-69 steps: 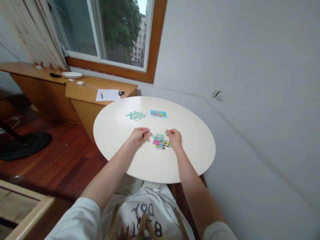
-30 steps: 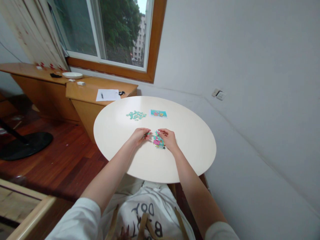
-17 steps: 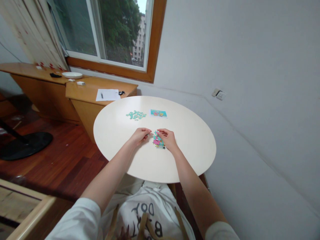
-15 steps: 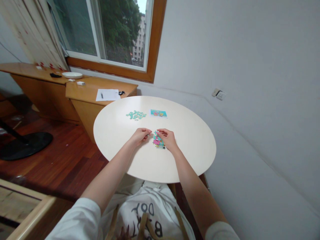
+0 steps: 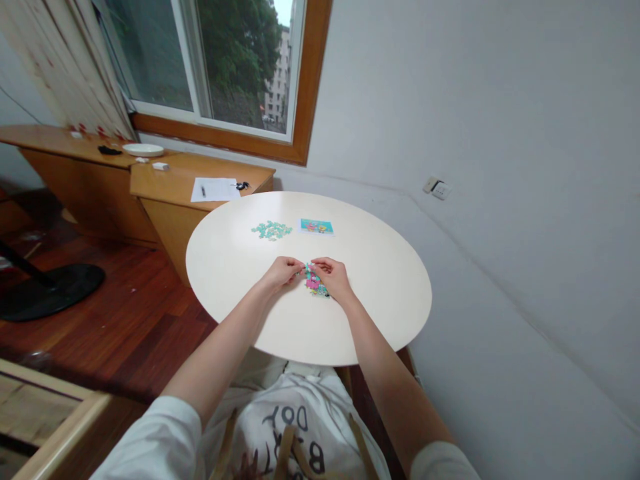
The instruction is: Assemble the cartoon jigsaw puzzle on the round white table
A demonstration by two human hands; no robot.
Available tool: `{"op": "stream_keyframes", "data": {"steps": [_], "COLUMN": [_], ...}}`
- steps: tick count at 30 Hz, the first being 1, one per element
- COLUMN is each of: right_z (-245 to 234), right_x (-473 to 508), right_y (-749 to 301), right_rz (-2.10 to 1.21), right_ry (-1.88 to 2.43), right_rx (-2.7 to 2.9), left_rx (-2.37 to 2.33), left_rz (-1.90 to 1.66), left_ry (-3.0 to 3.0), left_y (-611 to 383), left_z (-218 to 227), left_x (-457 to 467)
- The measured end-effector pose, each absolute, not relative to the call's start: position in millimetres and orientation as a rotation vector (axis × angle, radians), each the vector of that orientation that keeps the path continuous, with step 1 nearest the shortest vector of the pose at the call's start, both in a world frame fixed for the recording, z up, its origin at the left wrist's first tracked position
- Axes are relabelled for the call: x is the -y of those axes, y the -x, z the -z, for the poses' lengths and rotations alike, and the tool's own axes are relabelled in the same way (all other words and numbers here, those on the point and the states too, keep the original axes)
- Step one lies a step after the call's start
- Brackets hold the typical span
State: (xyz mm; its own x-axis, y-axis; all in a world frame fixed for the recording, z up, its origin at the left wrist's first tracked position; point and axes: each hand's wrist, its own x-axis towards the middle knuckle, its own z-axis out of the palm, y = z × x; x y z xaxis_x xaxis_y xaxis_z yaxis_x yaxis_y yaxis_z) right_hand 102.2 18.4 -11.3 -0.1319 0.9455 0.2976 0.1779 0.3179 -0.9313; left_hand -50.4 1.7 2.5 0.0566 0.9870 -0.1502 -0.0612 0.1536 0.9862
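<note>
A partly joined jigsaw puzzle [image 5: 315, 283] in pink and teal lies on the white oval table [image 5: 225, 267] between my hands. My left hand [image 5: 285, 270] pinches a small puzzle piece at the upper left edge of the joined part. Over its upper right side rests my right hand [image 5: 334, 275], fingers closed at the puzzle's top edge and covering some of it. Farther back sits a pile of loose teal puzzle pieces [image 5: 271, 231]. To its right is a picture card [image 5: 317, 227] with cartoon figures on teal.
Behind the table on the left, a wooden cabinet [image 5: 170, 180] carries a paper sheet [image 5: 215, 189], keys [image 5: 243, 186] and a white plate [image 5: 143, 150]. A wall with a socket [image 5: 440, 190] rises at the right. A black round stand base [image 5: 55, 290] is on the floor.
My left hand has moved slightly right, bringing its piece against the joined puzzle's upper edge. My right hand's fingers have shifted slightly left at the top of the puzzle.
</note>
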Motion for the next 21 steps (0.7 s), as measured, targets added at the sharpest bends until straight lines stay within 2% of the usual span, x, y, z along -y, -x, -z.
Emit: {"op": "stream_keyframes", "data": {"steps": [11,21], "right_z": [11.2,1.5], "right_x": [-15.6,-0.4], "right_y": [-99.2,-91.3], "right_rz": [-0.921,-0.698], "right_ry": [1.053,1.046], "right_rx": [1.611,1.776], "left_rx": [-1.188,-1.242], "left_rz": [-1.089,-1.134], "left_ry": [-1.076,-1.078], "left_y": [50.0,47.5], "left_z": [-2.5,-5.6], "left_x": [-1.4,0.0]}}
